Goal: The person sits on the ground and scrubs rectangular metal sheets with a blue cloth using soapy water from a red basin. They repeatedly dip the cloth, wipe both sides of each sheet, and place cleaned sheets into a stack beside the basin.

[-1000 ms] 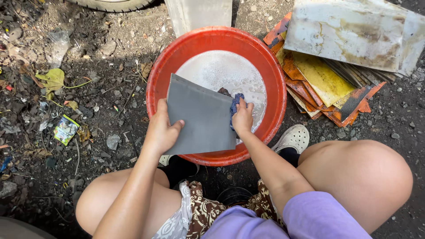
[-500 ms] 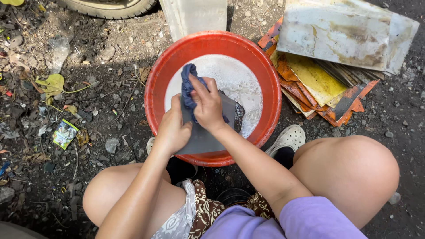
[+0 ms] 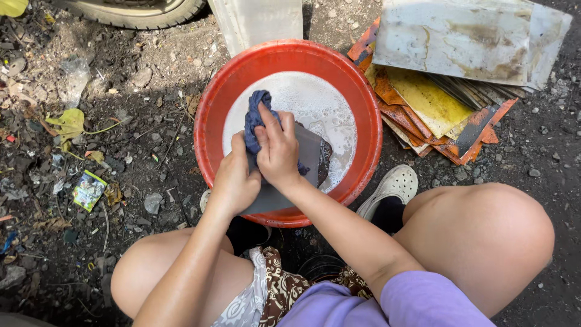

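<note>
While the person squats on the dirt, both hands are down in a big red tub (image 3: 209,115) full of soapy white water (image 3: 321,103). The left hand (image 3: 235,181) is closed around the near edge of a flat grey tile (image 3: 308,158) and holds it at a slant, with its far end dipping into the suds. The right hand (image 3: 277,148) lies on top of the tile and grips a bunched-up blue rag (image 3: 254,121), pressing it flat against the grey face. The rag sticks out past the fingers on the far side. The two hands sit just beside each other, near the middle of the tub.

To the right of the tub is a messy pile of dirty tiles (image 3: 423,100), yellow and orange, with one big stained white tile (image 3: 460,36) on top. A white clog (image 3: 390,188) pokes out between the tub and the person's right knee. On the left, the ground has stones, dry leaves and a small green packet (image 3: 88,189). A tyre (image 3: 133,9) shows at the top edge.
</note>
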